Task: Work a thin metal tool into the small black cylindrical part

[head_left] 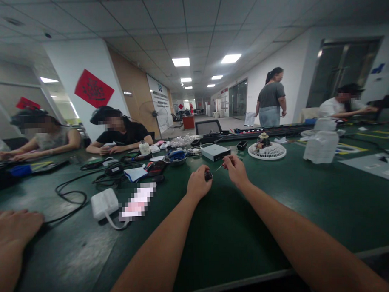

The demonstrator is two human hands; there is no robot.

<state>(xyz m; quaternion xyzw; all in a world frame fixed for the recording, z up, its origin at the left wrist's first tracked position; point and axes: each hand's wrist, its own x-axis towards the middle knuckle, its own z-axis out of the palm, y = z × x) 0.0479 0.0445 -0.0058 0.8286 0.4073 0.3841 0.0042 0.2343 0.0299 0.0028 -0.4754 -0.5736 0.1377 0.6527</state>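
My left hand (198, 184) sits over the green bench top (223, 234), its fingers closed on a small dark object (208, 175), which is too small to identify. My right hand (235, 170) is just to its right, pinching a thin pointed tool (219, 167) whose tip points left, towards the dark object. The two hands are close but apart. A white box-shaped device (215, 152) stands just beyond them, and nothing lies directly under my hands.
A co-worker's hand (15, 224) rests at the near left, by a white power adapter (104, 203), black cables (71, 197) and a pixelated item (137, 202). A round white vented base (266, 152) and a white plastic jug (321, 146) stand farther right. Several people sit or stand around.
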